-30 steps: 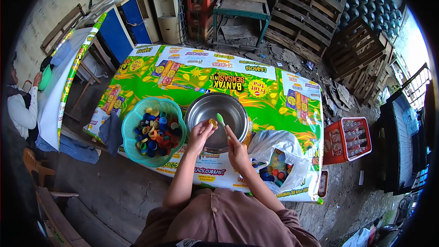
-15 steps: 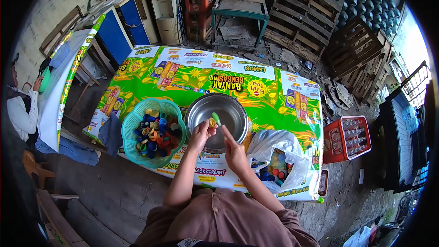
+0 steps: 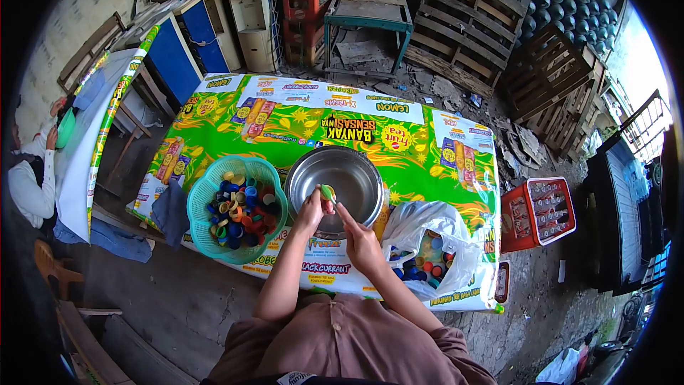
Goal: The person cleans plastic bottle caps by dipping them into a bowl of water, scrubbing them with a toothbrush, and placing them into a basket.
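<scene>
The metal bowl point(image 3: 362, 180) is round, smooth and shiny. On its left sits a blue-green plastic basket point(image 3: 197, 203) full of tiny holes, with a wavy rim and lots of little bottle caps point(image 3: 239, 215) inside. On its right is a thin, crinkly white bag point(image 3: 467, 246). Over the bowl, the left hand point(image 3: 311, 215) pinches a small yellow cap point(image 3: 333, 193). The right hand's point(image 3: 362, 246) fingers are closed on a thin green-tipped stick point(image 3: 327, 190), whose rounded end hides most of the cap
</scene>
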Demonstrator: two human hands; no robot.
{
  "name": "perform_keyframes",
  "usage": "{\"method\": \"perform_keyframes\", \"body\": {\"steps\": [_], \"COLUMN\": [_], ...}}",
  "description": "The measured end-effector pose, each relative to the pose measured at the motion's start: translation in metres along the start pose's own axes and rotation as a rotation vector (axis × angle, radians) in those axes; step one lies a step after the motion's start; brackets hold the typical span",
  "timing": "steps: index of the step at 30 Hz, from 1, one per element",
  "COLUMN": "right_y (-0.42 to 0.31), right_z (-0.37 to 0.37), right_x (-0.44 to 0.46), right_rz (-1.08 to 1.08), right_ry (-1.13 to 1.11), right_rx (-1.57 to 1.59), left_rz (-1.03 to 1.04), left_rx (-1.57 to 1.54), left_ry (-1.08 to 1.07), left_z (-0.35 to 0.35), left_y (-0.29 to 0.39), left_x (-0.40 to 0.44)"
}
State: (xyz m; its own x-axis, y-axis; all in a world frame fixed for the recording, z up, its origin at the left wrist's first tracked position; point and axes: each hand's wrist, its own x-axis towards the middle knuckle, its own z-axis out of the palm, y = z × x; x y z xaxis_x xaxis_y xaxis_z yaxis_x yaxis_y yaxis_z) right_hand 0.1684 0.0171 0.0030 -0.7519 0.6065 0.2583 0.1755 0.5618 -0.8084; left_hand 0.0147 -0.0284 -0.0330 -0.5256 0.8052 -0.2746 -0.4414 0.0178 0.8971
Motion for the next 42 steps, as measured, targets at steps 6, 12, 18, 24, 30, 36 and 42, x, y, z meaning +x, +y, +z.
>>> {"method": "perform_keyframes", "body": {"steps": [6, 12, 18, 24, 30, 36, 42], "right_y": [-0.007, -0.006, -0.009, -0.027, -0.034, -0.032, -0.044], "right_z": [0.002, -0.009, -0.005, -0.002, 0.009, 0.016, -0.009], "right_x": [-0.002, 0.009, -0.012, -0.023, -0.025, -0.05, -0.088], "right_rz": [-0.002, 0.205, 0.108, 0.187, 0.241, 0.224, 0.35], "right_ry": [-0.075, -0.045, 0.015, 0.061, 0.139, 0.295, 0.52], "right_rx": [-0.008, -0.021, -0.045, -0.075, -0.076, -0.05, -0.181], "left_rz": [-0.024, 0.046, 0.456, 0.594, 0.246, 0.288, 0.166], "left_rx": [-0.035, 0.075, 0.372, 0.374, 1.009, 0.904, 0.722], "left_ry": [-0.038, -0.051, 0.169, 0.289, 0.412, 0.179, -0.504], "left_z": [-0.005, -0.008, -0.062, -0.129, -0.183, -0.157, -0.068], "left_y": [-0.002, 0.003, 0.068, 0.124, 0.111, 0.091, 0.091], "left_x": [0.001, -0.011, -0.056, -0.091, -0.065, -0.083, -0.086]}}
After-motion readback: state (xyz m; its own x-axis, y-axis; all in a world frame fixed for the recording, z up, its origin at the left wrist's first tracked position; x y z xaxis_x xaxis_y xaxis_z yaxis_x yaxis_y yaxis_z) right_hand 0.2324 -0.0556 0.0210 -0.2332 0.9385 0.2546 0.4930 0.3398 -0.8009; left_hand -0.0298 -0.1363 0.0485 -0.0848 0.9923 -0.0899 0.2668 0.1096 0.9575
